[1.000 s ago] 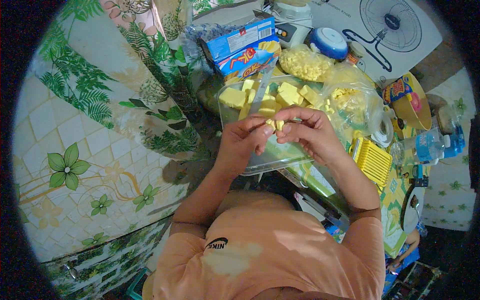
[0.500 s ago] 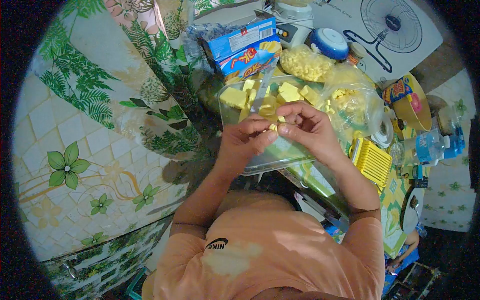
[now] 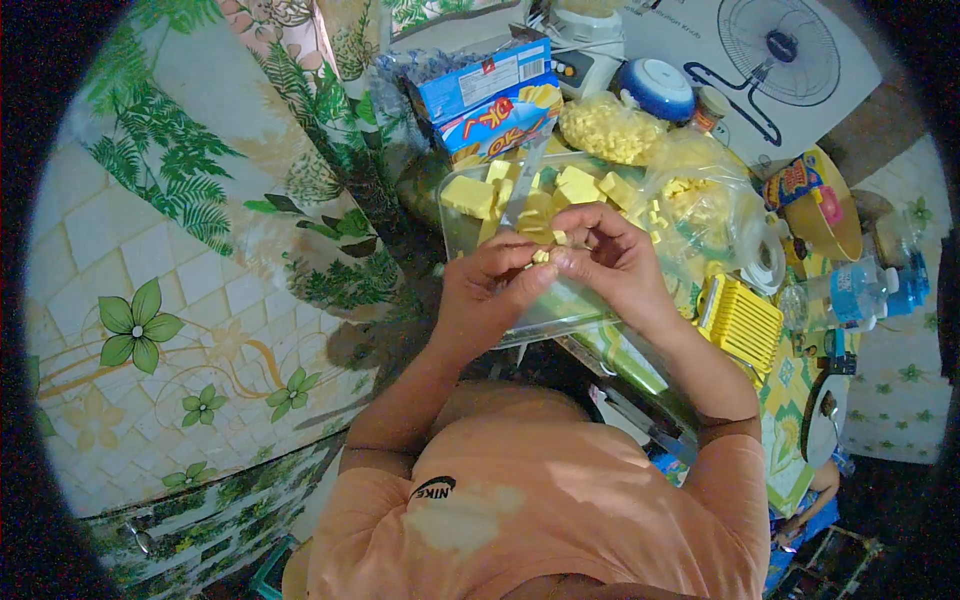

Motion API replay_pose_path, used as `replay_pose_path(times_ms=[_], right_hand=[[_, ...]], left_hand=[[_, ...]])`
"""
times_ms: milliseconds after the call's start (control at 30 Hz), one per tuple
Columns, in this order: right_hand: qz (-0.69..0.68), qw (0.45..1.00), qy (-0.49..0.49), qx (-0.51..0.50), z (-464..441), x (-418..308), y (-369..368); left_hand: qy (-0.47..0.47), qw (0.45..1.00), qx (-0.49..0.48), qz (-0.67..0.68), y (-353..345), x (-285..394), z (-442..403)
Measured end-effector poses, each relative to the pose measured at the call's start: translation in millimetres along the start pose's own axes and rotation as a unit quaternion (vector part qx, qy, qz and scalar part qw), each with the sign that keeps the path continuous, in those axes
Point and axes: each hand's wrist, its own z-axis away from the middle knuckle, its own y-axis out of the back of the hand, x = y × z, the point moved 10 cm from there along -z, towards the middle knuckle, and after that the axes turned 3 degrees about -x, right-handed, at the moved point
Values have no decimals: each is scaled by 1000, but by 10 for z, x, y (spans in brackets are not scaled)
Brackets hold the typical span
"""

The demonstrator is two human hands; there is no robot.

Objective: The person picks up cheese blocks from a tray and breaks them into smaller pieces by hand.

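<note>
My left hand (image 3: 488,292) is closed, pinching small yellow pieces (image 3: 541,257) that look like cut cheese. My right hand (image 3: 612,262) meets it fingertip to fingertip, with another little yellow cube (image 3: 560,238) between its thumb and fingers. Both hands are above a clear plastic tray (image 3: 530,328). Inside the tray, larger yellow blocks (image 3: 467,196) lie toward the far side. A knife (image 3: 522,190) with a broad flat blade rests across them, partly hidden near my left fingers. Several tiny cubes (image 3: 656,214) sit by the tray's right side.
Behind the tray stand a blue box (image 3: 490,95), a bag of yellow cubes (image 3: 615,128) and a blue bowl (image 3: 658,88). An open plastic bag (image 3: 705,190) lies to the right, near a yellow slotted rack (image 3: 742,325) and a water bottle (image 3: 845,297). Another person's arm (image 3: 815,500) shows lower right.
Both hands stay almost in place, still pinching the small yellow pieces; the fingers shift only slightly. The surrounding things have not visibly moved.
</note>
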Motion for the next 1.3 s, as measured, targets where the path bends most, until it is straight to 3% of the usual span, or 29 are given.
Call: replay_pose_path(times_ms=[33, 133, 233, 433, 533, 633, 733, 867, 1000, 1133, 1300], right_hand=[[23, 1000, 2, -1, 6, -1, 8], [-78, 992, -95, 12, 7, 52, 6], [-197, 974, -111, -10, -7, 74, 3], [-222, 968, -113, -37, 6, 12, -5], [-114, 991, -64, -7, -38, -191, 173], [53, 998, -13, 20, -30, -483, 474], [199, 979, -5, 31, 27, -645, 818], [437, 896, -72, 43, 82, -567, 1242], [571, 818, -64, 38, 58, -382, 1466], [517, 853, -29, 67, 79, -338, 1578], [509, 855, 14, 98, 143, -490, 1535]], left_hand=[[-3, 1000, -3, -12, 3, 14, -3], [62, 998, -8, -25, 15, -39, 2], [126, 991, 7, 33, 89, -201, 41], [58, 997, -3, 45, 43, 53, -22], [105, 994, 15, 5, 66, -4, -56], [128, 987, -40, -91, -43, 28, -132], [79, 977, -93, -173, -232, 93, -229], [8, 957, -175, -231, -592, -70, -395], [-34, 925, -242, -291, -1069, -296, -660], [16, 852, -273, -447, -1424, -530, -919], [-35, 777, -252, -576, -1578, -689, -1117]])
